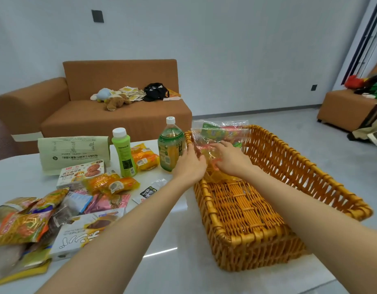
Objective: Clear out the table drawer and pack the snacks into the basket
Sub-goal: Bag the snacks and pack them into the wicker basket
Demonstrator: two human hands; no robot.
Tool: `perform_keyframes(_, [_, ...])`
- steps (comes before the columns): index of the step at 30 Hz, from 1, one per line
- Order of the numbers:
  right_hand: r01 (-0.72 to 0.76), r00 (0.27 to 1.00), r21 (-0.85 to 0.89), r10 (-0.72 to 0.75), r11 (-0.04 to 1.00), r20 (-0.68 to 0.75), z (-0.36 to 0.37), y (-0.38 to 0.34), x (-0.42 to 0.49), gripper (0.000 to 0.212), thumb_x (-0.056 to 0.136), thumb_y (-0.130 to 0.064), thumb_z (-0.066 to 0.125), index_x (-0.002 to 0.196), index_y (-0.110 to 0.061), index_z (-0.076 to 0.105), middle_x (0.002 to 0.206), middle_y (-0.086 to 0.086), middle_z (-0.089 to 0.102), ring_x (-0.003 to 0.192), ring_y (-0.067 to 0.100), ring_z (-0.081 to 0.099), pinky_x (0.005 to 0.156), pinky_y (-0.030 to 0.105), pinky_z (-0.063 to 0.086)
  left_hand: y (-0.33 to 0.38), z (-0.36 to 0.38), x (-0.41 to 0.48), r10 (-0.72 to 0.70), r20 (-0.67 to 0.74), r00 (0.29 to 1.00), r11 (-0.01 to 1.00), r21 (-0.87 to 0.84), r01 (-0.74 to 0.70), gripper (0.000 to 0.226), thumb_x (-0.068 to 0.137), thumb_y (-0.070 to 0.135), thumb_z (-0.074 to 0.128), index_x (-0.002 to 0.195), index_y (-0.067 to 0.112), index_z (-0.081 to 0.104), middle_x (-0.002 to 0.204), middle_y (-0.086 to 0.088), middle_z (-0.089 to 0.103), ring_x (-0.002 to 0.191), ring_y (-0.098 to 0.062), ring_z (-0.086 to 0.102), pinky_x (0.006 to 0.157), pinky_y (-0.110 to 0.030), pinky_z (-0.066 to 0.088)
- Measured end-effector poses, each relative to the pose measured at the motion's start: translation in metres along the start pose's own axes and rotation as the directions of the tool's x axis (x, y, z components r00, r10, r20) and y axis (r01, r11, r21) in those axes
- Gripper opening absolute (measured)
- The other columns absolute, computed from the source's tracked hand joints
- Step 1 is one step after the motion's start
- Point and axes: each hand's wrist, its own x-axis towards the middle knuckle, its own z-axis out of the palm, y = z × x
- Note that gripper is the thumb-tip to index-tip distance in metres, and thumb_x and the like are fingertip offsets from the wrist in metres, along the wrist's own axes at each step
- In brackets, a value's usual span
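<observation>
A long orange wicker basket (268,234) lies on the white table (172,240), its near half bare. A clear plastic bag of colourful snacks (220,132) stands in the basket's far left corner. My left hand (190,164) and my right hand (231,158) both rest against that bag, fingers on the plastic. Left of the basket stand a green tea bottle (169,145) and a green drink bottle (124,153). More snack packets (24,225), orange wrapped snacks (111,183) and two boxes (83,234) lie on the table's left part.
A pale green paper bag (73,153) stands at the table's back left. Behind the table is a brown sofa (119,115) with plush toys and a black bag on it. A brown seat (344,111) with clothes is at the far right.
</observation>
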Motion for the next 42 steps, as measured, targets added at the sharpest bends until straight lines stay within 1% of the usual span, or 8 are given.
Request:
perform_keyframes(6, [0.139, 0.974, 0.085, -0.121, 0.987, -0.19, -0.063, -0.05, -0.064, 0.045, 0.094, -0.017, 0.053, 0.138, -0.025, 0.047, 0.141, 0.003, 0.049, 0.12, 0.023, 0.053, 0.091, 0.044, 0.052, 0.0, -0.054, -0.063, 0.087, -0.058, 0.994, 0.996, -0.013, -0.088, 0.046, 0.102, 0.033, 0.036, 0.143, 0.013, 0.038, 0.144, -0.007, 0.046, 0.129, -0.024, 0.044, 0.098, -0.034, 0.04])
perform_keyframes(11, [0.252, 0.943, 0.097, -0.221, 0.963, -0.249, -0.099, -0.102, -0.127, 0.042, 0.095, -0.024, 0.052, 0.136, -0.027, 0.048, 0.139, -0.002, 0.051, 0.12, 0.02, 0.053, 0.09, 0.042, 0.052, -0.011, -0.11, -0.131, 0.102, -0.125, 0.987, 0.995, 0.003, -0.102, 0.049, 0.1, 0.026, 0.041, 0.147, 0.013, 0.033, 0.143, -0.01, 0.047, 0.127, -0.025, 0.046, 0.097, -0.033, 0.039])
perform_keyframes(16, [0.349, 0.92, 0.109, -0.318, 0.931, -0.228, -0.111, -0.155, -0.191, 0.04, 0.094, -0.021, 0.052, 0.133, -0.027, 0.052, 0.136, -0.002, 0.054, 0.121, 0.021, 0.052, 0.094, 0.044, 0.049, -0.044, -0.161, -0.209, 0.06, -0.189, 0.98, 0.998, 0.024, -0.057, 0.054, 0.099, 0.026, 0.043, 0.151, 0.02, 0.027, 0.15, -0.005, 0.039, 0.126, -0.025, 0.048, 0.095, -0.032, 0.04])
perform_keyframes(20, [0.415, 0.9, 0.141, -0.383, 0.899, -0.209, -0.106, -0.192, -0.237, 0.039, 0.093, -0.022, 0.054, 0.132, -0.027, 0.054, 0.134, -0.004, 0.055, 0.119, 0.017, 0.053, 0.094, 0.04, 0.05, -0.073, -0.191, -0.269, 0.033, -0.243, 0.97, 0.999, 0.004, -0.034, 0.055, 0.098, 0.022, 0.046, 0.15, 0.019, 0.03, 0.154, -0.002, 0.033, 0.137, -0.021, 0.036, 0.107, -0.035, 0.034])
perform_keyframes(26, [0.437, 0.899, 0.157, -0.423, 0.885, -0.119, -0.082, -0.235, -0.28, 0.036, 0.096, -0.024, 0.055, 0.132, -0.025, 0.053, 0.134, 0.0, 0.054, 0.105, 0.018, 0.056, 0.083, 0.033, 0.05, -0.13, -0.21, -0.33, -0.079, -0.28, 0.957, 0.997, -0.012, 0.079, 0.053, 0.096, 0.021, 0.047, 0.148, 0.02, 0.035, 0.152, -0.002, 0.036, 0.134, -0.022, 0.04, 0.102, -0.033, 0.037])
perform_keyframes(31, [0.469, 0.882, 0.15, -0.47, 0.87, -0.032, -0.039, -0.263, -0.286, 0.037, 0.095, -0.027, 0.056, 0.131, -0.026, 0.054, 0.135, -0.002, 0.055, 0.114, 0.019, 0.055, 0.089, 0.036, 0.05, -0.187, -0.211, -0.353, -0.187, -0.244, 0.952, 0.981, -0.089, 0.17, 0.053, 0.095, 0.02, 0.049, 0.146, 0.022, 0.036, 0.12, -0.007, 0.06, 0.096, -0.02, 0.058, 0.074, -0.027, 0.041])
perform_keyframes(36, [0.482, 0.864, 0.173, -0.498, 0.859, 0.069, 0.012, -0.29, -0.272, 0.038, 0.092, -0.027, 0.057, 0.13, -0.028, 0.054, 0.135, -0.001, 0.055, 0.122, 0.021, 0.051, 0.096, 0.042, 0.047, -0.251, -0.206, -0.355, -0.26, -0.209, 0.943, 0.965, -0.046, 0.256, 0.05, 0.097, 0.022, 0.045, 0.145, 0.023, 0.035, 0.143, -0.008, 0.046, 0.122, -0.027, 0.05, 0.092, -0.032, 0.042])
perform_keyframes(42, [0.489, 0.845, 0.123, -0.503, 0.864, 0.178, 0.08, -0.32, -0.247, 0.046, 0.095, -0.031, 0.054, 0.14, -0.023, 0.044, 0.145, 0.001, 0.043, 0.13, 0.024, 0.041, 0.102, 0.041, 0.041, -0.327, -0.189, -0.339, -0.368, -0.157, 0.917, 0.914, 0.117, 0.387, 0.057, 0.098, 0.029, 0.041, 0.151, 0.018, 0.022, 0.157, -0.006, 0.024, 0.144, -0.026, 0.022, 0.114, -0.043, 0.026])
